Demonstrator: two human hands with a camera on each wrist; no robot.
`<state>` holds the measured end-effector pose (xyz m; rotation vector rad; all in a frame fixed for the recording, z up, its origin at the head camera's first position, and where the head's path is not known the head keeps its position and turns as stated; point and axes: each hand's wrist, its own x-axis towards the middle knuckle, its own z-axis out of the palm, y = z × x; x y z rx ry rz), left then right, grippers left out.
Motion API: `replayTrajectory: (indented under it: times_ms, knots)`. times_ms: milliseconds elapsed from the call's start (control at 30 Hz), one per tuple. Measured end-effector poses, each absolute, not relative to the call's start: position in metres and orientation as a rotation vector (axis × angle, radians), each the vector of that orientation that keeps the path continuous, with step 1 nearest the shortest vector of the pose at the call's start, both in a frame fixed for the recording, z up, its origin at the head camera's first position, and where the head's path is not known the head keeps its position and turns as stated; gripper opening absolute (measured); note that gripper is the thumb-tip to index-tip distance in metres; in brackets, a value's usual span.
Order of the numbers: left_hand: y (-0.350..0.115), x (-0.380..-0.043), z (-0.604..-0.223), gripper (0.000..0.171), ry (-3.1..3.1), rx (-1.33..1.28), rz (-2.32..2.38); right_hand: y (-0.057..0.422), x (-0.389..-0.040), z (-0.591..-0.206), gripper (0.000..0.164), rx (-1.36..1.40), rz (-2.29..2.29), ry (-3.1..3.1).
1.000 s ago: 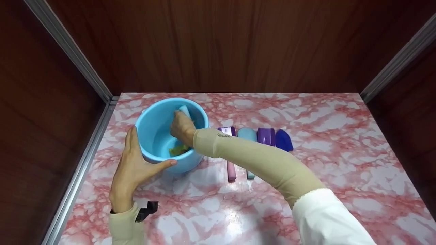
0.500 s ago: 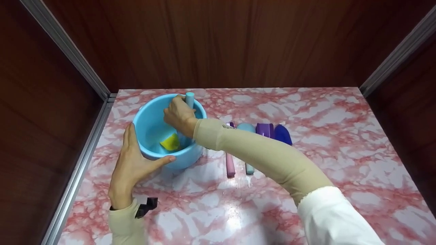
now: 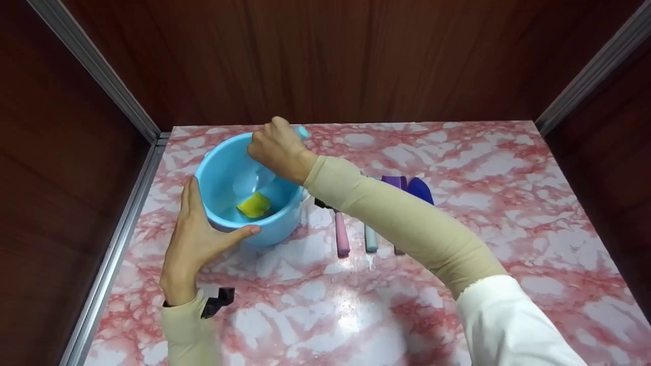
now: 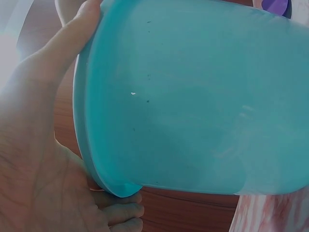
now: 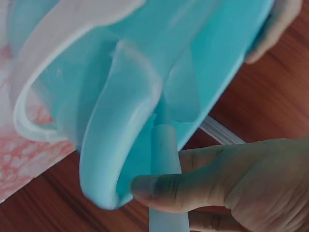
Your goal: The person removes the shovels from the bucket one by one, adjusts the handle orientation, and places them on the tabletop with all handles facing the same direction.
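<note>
My left hand [image 3: 193,244] rests against the outside of a light blue bucket [image 3: 277,230], fingers straight along its left side and thumb across the near rim. Above the far part of the opening, my right hand [image 3: 277,147] grips a light blue tool by its round handle [image 5: 165,154]. The handle's end sticks out on the right of the fist. Down in the bucket hangs the tool's broad, pale blade [image 5: 184,94], partly hidden by the bucket wall in the right wrist view. A yellow curved piece [image 3: 254,205] lies inside at the bottom.
To the right of the bucket lie a pink handle [image 3: 342,236], a pale blue-green handle [image 3: 371,238], a purple tool head [image 3: 395,181] and a dark blue curved piece [image 3: 420,190], partly covered by my right sleeve. Brown panels surround the marbled tabletop [image 3: 498,223].
My right hand has risen out of the bucket with the tool, and the yellow piece shows more fully. My left hand stays on the bucket. The view has shifted slightly.
</note>
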<state>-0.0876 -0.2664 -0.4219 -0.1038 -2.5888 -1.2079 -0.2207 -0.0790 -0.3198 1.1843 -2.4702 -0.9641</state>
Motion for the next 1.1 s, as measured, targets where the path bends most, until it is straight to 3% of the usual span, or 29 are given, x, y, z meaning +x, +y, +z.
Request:
replayTrajectory:
  times_ms: [400,700,1100]
  knots:
    - [-0.264,-0.09,-0.422,0.137,-2.555,-0.118,-1.257,-0.02,-0.237,-0.304,0.037,1.286,0.067,-2.87]
    - [-0.266,-0.088,-0.423,0.138,-2.566,-0.119,-1.229,0.014,-0.232,-0.32,0.035,1.297,0.826,-2.861]
    - [-0.264,-0.087,-0.422,0.137,-2.546,-0.133,-1.244,0.048,-0.229,-0.337,0.037,1.074,1.389,-2.888]
